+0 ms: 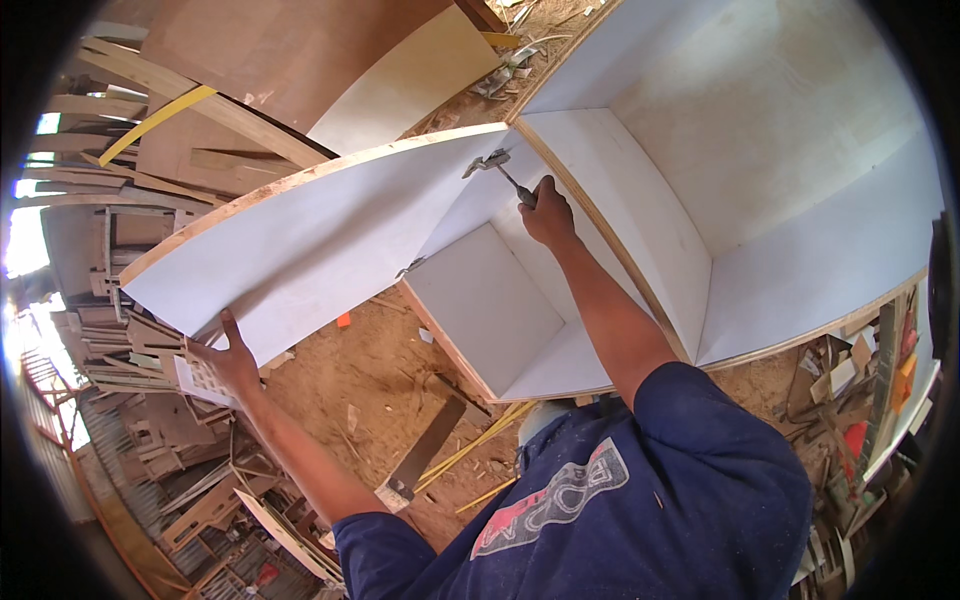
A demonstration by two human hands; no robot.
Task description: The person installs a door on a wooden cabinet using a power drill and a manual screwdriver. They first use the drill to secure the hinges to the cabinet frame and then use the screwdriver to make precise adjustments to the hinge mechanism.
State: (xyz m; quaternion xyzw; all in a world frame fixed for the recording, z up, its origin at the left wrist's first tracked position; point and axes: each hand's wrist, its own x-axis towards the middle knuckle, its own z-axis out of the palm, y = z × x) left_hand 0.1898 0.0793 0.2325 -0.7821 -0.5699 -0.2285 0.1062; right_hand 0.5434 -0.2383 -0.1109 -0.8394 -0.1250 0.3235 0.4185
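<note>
My right hand (549, 214) is closed round the handle of a screwdriver (524, 192). Its shaft reaches up to a metal hinge (487, 162) near the upper corner of a white cabinet door (300, 240). The door stands swung out to the left of the white cabinet (640, 190). A second hinge (408, 268) joins door and cabinet closer to me. At the door's far left end, my left hand (232, 366) grips the edge, thumb against the white inner face; its other fingers are partly hidden.
Brown boards (260, 60) and wood strips lie beyond the door. Offcuts (130, 350) are piled along the left. A saw-like flat blade (428, 440) and yellow strips (480, 440) lie on the sandy floor (340, 390). More scraps (840, 370) sit right of the cabinet.
</note>
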